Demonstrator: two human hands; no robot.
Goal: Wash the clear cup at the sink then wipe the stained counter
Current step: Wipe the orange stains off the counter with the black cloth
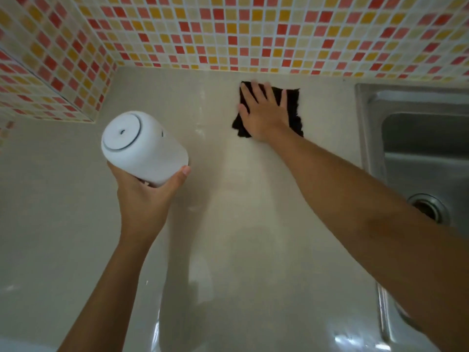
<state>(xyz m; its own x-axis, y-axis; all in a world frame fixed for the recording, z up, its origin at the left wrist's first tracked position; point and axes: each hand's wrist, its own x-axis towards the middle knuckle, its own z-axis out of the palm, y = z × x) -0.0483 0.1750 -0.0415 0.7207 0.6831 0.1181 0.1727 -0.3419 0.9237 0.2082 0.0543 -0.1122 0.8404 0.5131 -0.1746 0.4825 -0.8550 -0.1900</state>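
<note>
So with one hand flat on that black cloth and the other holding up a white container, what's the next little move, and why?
Probably sweep the right hand and the black cloth toward the near edge of the beige counter. The cloth lies pressed flat by the tiled wall, while the left hand holds the white container above the counter.

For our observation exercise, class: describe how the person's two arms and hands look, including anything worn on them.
Both arms are bare as far as the frame shows: no sleeves, gloves, watch or bracelets. The left hand and right hand show no rings on the visible fingers. The nails look short and unpainted.
</note>
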